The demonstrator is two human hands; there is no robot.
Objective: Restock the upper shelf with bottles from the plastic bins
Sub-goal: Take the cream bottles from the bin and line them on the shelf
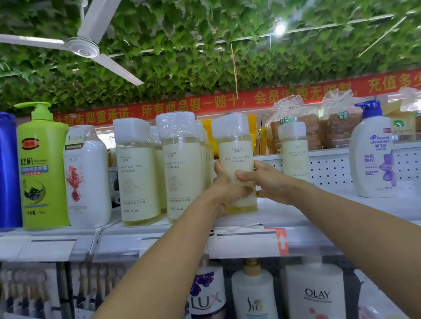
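A pale yellow bottle (234, 148) with a white cap and a cream label stands upright on the upper shelf (329, 209). My left hand (226, 187) grips its lower left side and my right hand (269, 180) grips its lower right side, thumb across the front. Two matching bottles (137, 173) (182, 168) stand just to its left, with more of the same behind them. Another matching bottle (294, 152) stands farther back on the right. No plastic bins are in view.
Blue (0, 175), green (43, 168) and white (87, 180) bottles fill the shelf's left end. A white Head & Shoulders pump bottle (372, 155) stands at the right. Bagged bread (295, 128) sits behind the perforated back panel. Lux and Olay bottles fill the lower shelf.
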